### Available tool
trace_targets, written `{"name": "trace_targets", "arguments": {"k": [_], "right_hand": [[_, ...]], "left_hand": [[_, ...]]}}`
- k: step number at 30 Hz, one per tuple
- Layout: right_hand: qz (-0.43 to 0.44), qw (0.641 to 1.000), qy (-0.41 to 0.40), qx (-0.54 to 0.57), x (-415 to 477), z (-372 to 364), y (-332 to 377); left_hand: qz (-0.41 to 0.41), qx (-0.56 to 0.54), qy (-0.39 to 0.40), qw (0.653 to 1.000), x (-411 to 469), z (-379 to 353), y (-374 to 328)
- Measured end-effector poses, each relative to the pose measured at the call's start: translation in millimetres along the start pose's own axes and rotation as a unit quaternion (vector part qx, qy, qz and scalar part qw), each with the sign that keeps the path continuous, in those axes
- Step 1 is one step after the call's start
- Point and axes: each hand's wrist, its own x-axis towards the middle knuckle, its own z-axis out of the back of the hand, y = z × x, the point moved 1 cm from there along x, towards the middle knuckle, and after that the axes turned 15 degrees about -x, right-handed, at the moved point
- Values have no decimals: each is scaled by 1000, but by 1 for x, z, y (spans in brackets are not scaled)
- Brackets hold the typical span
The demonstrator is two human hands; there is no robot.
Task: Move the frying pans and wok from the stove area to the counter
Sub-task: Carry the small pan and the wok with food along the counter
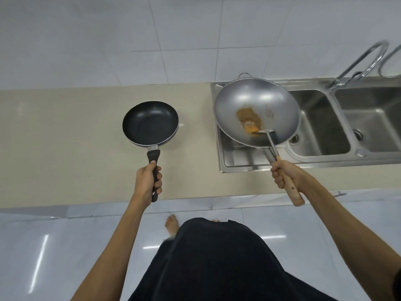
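A stainless double sink (368,158) is set into the right part of the beige surface, with two basins side by side and a ribbed draining area (240,158) at its left end. Two curved chrome taps (358,64) rise at its far edge (both blurred). Pale wall tiles (108,40) lie beyond; a glossy tiled floor (32,246) lies near.
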Motion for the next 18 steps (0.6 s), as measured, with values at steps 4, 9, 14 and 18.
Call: {"name": "trace_targets", "arguments": {"k": [4,9,14,18], "right_hand": [[-1,1000,-22,11,1,-19,-1],[-23,999,-33,2,9,-34,-5],[-10,994,-90,-60,16,-39,1],[-12,992,-102,-70,18,-47,9]], "left_hand": [[-1,46,21,999,39,24,-23],[-2,91,30,995,77,45,-37],[-13,119,27,992,105,53,-45],[-19,130,19,991,125,60,-46]]}}
